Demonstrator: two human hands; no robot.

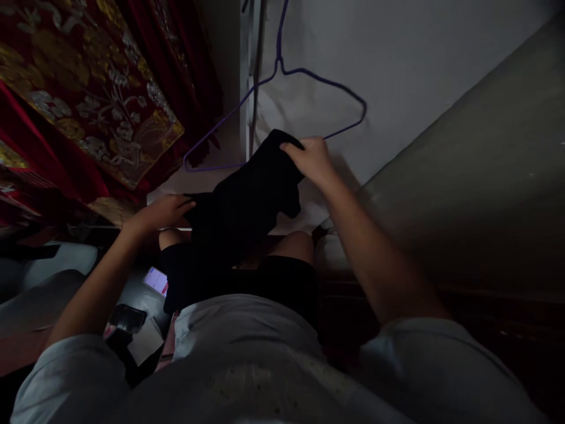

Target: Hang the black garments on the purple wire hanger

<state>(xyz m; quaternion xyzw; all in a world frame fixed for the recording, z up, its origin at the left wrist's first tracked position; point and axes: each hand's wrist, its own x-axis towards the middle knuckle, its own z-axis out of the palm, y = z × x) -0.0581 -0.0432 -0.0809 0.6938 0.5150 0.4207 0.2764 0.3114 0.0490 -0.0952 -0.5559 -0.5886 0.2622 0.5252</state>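
A black garment (251, 194) is stretched between my two hands in front of my knees; its exact kind is lost in the dark. My right hand (311, 156) pinches its upper right edge between thumb and fingers. At the left, my left hand (170, 211) grips another edge of the cloth, lower down. Just behind the garment hangs a purple clothes hanger (324, 76), its bottom bar partly covered by the cloth and by my right hand.
Red cloth with gold and silver embroidery (97, 88) hangs at the upper left. A pale wall (397, 53) rises behind the hanger. Low on the left lie a lit phone (156, 281), a dark shiny object (128, 318) and a white paper-like piece (145, 341).
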